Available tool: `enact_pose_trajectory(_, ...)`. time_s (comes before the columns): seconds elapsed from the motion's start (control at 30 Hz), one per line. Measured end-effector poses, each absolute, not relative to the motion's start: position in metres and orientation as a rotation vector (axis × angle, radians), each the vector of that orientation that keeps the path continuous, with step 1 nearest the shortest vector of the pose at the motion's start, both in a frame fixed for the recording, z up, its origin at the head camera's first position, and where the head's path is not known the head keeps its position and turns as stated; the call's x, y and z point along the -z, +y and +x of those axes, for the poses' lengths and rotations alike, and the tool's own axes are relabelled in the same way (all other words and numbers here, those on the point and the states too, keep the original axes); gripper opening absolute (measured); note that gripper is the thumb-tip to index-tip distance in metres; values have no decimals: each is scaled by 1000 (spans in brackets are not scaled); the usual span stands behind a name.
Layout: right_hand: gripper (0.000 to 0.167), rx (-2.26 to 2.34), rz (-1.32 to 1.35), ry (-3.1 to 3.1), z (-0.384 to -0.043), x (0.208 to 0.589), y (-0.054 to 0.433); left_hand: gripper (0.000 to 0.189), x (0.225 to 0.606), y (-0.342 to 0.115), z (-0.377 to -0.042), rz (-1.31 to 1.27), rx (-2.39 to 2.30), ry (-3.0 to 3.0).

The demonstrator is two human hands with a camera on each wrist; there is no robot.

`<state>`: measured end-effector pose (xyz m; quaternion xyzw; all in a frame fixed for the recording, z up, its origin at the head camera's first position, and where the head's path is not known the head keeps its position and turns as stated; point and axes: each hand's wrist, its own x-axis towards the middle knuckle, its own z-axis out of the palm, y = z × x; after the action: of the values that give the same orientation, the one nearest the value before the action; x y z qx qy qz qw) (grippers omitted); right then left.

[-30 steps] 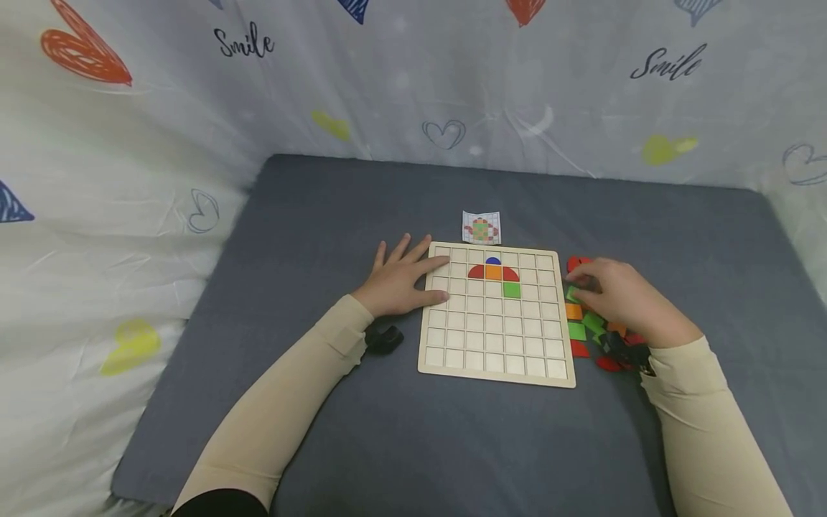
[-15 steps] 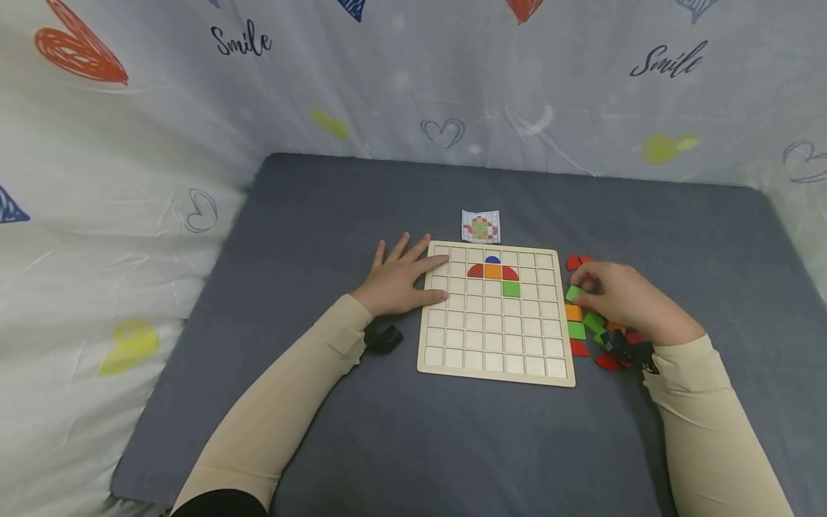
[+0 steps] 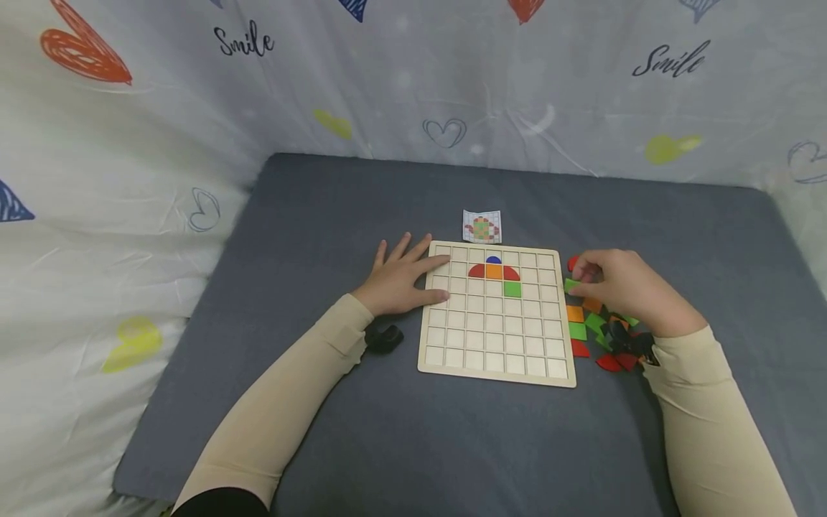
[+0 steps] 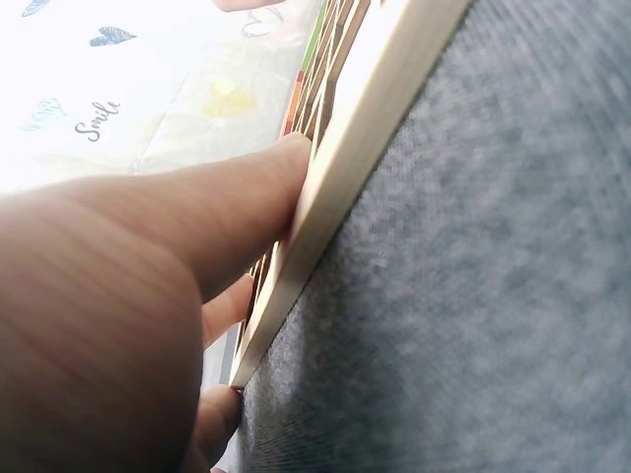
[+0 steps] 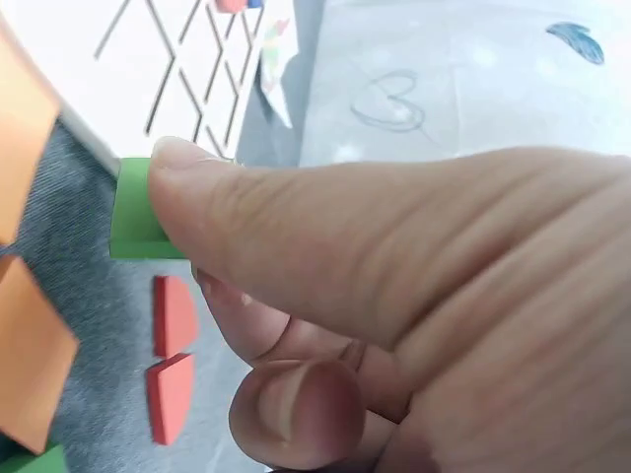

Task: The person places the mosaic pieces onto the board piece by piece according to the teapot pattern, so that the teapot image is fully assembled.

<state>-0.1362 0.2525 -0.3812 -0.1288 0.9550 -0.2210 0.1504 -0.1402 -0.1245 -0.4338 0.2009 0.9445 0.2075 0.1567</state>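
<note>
My left hand [image 3: 397, 283] rests on the left edge of a pale wooden grid board [image 3: 484, 364], fingers spread, with thumb and a finger on its surface. In the left wrist view the thumb [image 4: 246, 197] presses the board's rim. My right hand [image 3: 623, 287] pinches a green square tile [image 5: 136, 212] between thumb and fingers, just off the board's right edge. On the board sit a blue half-round tile [image 3: 494, 260], an orange square [image 3: 494, 272], two red quarter-round tiles [image 3: 477, 271] and a green square [image 3: 512, 289].
Loose tiles lie right of the board: orange [image 3: 575, 314], green [image 3: 578, 331] and red [image 3: 580, 348] ones, several heaped under the right wrist. Two red curved tiles [image 5: 174, 315] show beyond the right hand. A small printed picture card [image 3: 482, 227] lies behind the board.
My right hand has lifted slightly up and away from the tile heap with the green tile, uncovering more orange and green tiles. The left hand and board have stayed in place.
</note>
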Motion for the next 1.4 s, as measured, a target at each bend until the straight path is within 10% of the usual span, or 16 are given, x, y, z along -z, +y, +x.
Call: enact_pose_trajectory(1.4, 4, 726, -738, 2692, -149, 387, 161, 77, 433, -124, -141, 572, -584, 2703)
